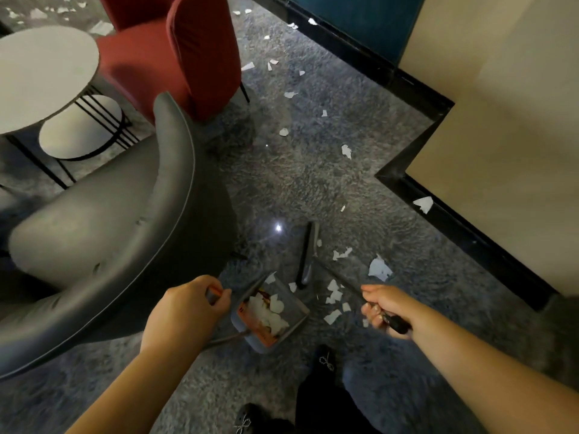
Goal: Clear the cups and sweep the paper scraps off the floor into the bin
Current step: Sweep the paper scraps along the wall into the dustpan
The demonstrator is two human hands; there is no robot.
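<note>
Down on the grey carpet (313, 183) between my hands, the dustpan (269, 311) sits with white paper scraps (272, 314) already in it; more scraps (335, 296) lie just beside it and further off toward the wall. My left hand (188, 303) grips the dustpan's handle, my right hand (383, 308) is curled round the broom (308, 255) stick, broom head resting near the pan's mouth

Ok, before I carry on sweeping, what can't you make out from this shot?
Head view only:
- Bin and cups: outside the frame.
- Floor behind the grey chair: hidden by it.
- Dustpan handle top: hidden inside the left hand.
- Broom bristles: blurred, dark.
- Print on the orange item in the dustpan: covered by scraps.
</note>
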